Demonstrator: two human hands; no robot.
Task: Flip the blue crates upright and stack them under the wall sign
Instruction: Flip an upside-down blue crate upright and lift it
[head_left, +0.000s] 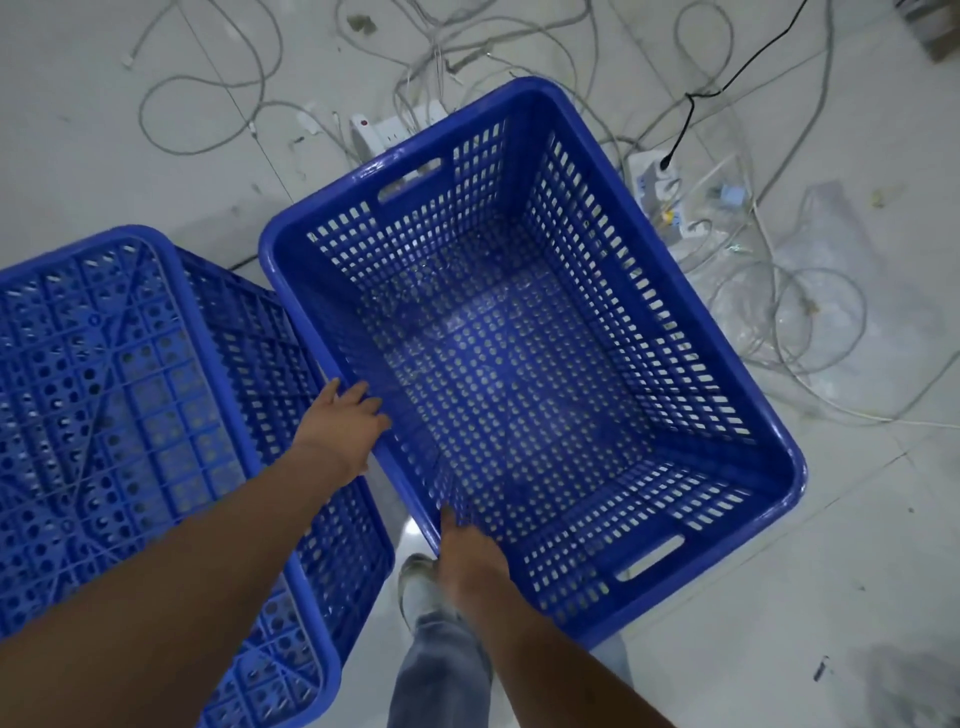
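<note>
An upright blue crate (530, 332) with perforated walls fills the middle of the head view, its open top facing me. My left hand (345, 423) grips its near-left long rim, fingers curled over the edge. My right hand (470, 556) holds the same rim closer to the near corner, thumb inside the wall. A second blue crate (119, 405) sits upside down at the left, its ribbed bottom showing, right beside the first. No wall sign is in view.
Grey tiled floor (831, 571) lies all around. Tangled white and grey cables (441, 57), white power strips (379, 132) and a clear plastic bag (831, 291) lie beyond and right of the upright crate. My shoe (415, 571) and trouser leg show below it.
</note>
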